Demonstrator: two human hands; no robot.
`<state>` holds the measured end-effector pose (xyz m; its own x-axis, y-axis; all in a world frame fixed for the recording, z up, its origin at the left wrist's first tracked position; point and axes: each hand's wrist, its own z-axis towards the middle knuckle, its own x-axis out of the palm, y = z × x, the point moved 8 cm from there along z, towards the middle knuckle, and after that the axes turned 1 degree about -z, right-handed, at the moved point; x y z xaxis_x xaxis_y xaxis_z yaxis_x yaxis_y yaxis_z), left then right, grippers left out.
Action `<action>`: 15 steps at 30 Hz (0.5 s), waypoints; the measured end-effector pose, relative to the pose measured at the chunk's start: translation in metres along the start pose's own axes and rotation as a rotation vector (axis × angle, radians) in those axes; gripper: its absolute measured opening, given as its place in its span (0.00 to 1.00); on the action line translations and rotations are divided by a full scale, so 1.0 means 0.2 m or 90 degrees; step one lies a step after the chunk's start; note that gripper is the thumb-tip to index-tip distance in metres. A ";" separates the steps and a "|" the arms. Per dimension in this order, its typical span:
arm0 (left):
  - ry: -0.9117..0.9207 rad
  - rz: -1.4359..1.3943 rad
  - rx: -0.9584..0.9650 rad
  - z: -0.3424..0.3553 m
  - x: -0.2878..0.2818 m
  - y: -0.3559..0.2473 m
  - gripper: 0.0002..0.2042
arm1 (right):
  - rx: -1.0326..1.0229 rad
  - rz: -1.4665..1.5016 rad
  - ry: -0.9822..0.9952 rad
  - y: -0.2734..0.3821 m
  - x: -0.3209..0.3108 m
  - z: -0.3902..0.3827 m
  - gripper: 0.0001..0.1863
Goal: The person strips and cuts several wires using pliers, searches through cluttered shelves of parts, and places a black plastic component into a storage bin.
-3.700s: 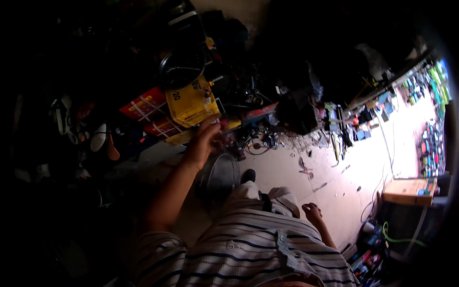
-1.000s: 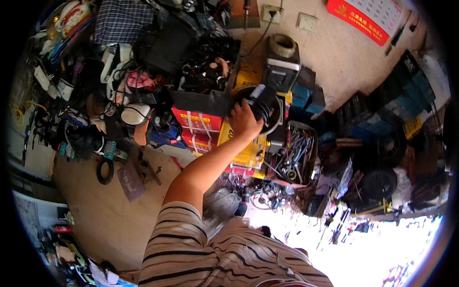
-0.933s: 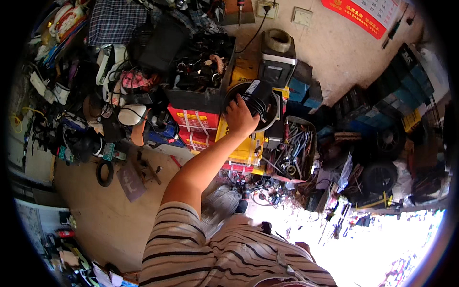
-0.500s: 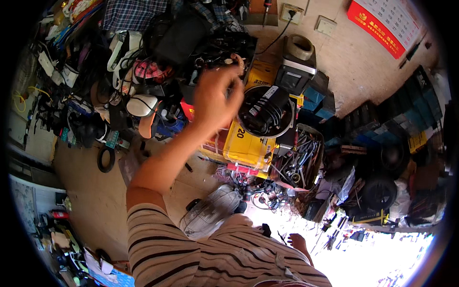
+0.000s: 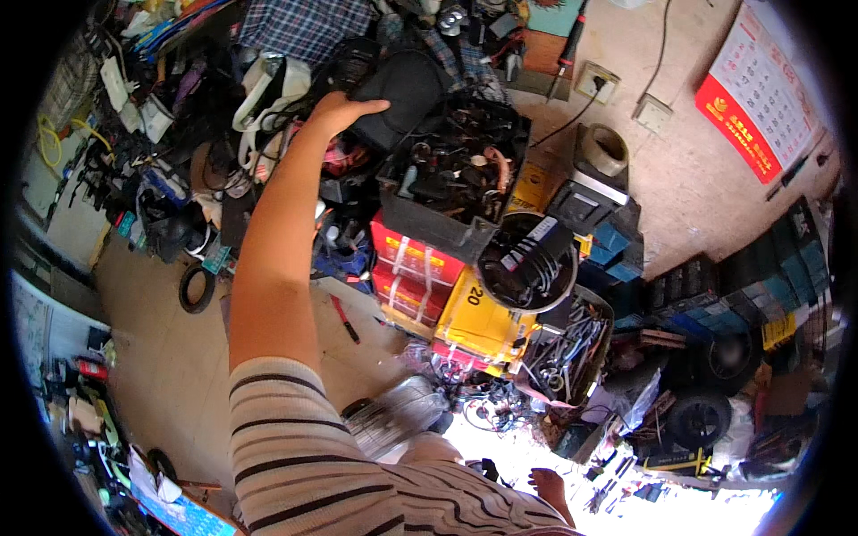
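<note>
My left hand (image 5: 344,113) reaches to the left of a dark open bin. Its thumb lies over the edge of a black padded, bag-like thing (image 5: 407,94), and the other fingers are curled mostly out of sight, so the hand looks closed on it. Beside it, the black bin (image 5: 438,223) holds a jumble of small dark parts and a curved copper-coloured piece (image 5: 498,165). My right hand (image 5: 548,485) hangs low by my side, fingers loosely apart with nothing in them.
Red boxes (image 5: 407,277) and a yellow box (image 5: 478,308) support the bin. A round pan (image 5: 569,281) with a black corded adapter stands beside it. A tray of tools (image 5: 572,353), a wire fan guard (image 5: 398,415) and a red-handled tool (image 5: 344,319) lie lower down.
My left hand has moved from above the bin, leftward onto the black padded thing, uncovering the bin's contents. The whole view has shifted. My right hand still hangs low.
</note>
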<state>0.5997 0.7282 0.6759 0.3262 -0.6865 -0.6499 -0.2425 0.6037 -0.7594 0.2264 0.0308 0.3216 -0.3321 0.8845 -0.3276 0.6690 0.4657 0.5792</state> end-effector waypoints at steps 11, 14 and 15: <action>0.074 0.023 -0.118 0.12 -0.04 0.25 0.52 | -0.963 -0.204 -0.120 2.34 0.46 -0.39 0.21; -0.184 0.091 -0.075 -0.11 -0.11 0.04 0.49 | -1.019 -0.353 -0.302 2.71 0.64 -0.46 0.34; -0.245 0.110 -0.047 -0.16 -0.11 0.01 0.46 | -1.047 -0.392 -0.337 2.79 0.69 -0.48 0.32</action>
<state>0.5630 0.7302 0.6877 0.5888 -0.3677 -0.7198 -0.3844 0.6560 -0.6495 0.4891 0.4156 0.6710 0.1895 0.6489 -0.7369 -0.8143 0.5232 0.2513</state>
